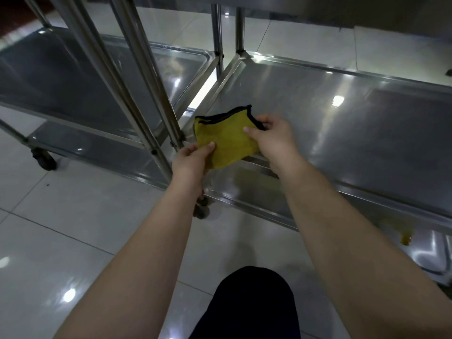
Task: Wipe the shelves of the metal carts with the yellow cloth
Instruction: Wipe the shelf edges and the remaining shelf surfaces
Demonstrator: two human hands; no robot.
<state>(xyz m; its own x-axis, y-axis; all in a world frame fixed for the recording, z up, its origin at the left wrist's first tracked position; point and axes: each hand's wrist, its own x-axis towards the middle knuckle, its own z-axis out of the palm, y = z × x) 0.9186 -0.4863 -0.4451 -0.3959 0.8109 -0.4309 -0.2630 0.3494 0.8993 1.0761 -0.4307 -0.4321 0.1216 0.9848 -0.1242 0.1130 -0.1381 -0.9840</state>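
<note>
Two hands, left hand (193, 155) and right hand (271, 135), pinch a yellow cloth (226, 140) by opposite edges above a metal cart shelf (367, 123); it looks soft, light, best bunched in one palm.

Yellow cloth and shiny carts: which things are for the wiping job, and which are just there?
For the job: yellow cloth, pinched by left hand and right hand; right cart shelf; left cart shelf.
Just there: tiled floor; caster wheel; dark-clothed knee.
</note>
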